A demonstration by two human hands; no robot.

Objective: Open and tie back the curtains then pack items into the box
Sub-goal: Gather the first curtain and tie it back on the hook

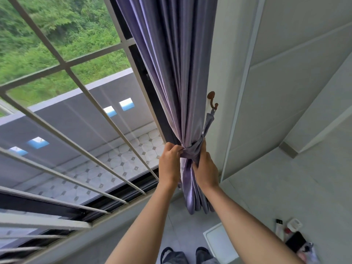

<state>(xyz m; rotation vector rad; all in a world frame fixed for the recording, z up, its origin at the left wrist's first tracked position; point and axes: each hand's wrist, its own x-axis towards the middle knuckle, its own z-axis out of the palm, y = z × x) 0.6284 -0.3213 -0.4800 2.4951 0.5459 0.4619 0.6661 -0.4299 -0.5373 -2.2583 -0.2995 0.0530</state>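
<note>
The purple curtain hangs gathered into one tight bunch against the right edge of the window, just beside the pale wall. A tie-back of the same purple cloth wraps around the bunch at its narrowest point, and one strip of it runs up to a small brown hook on the wall, where its end is looped over the hook's tip. Below the band the curtain's folds fall loose and end short of the floor.

My left hand is raised with the forearm stretched up from the bottom of the view; its fingers are curled and pinch the tie-back on the window side of the bunch. My right hand is raised the same way on the wall side, closed around the gathered cloth just under the band, thumb pointing up along the tie-back. The two hands sit close together with the curtain between them.

Behind the curtain is the barred window, with a tiled balcony and green slope outside. Down on the floor to my right lies a white tray-like box; what I can see of its inside is bare. Just beyond it is a small heap of items, too blurred to name. My slippered feet show at the bottom edge
</note>
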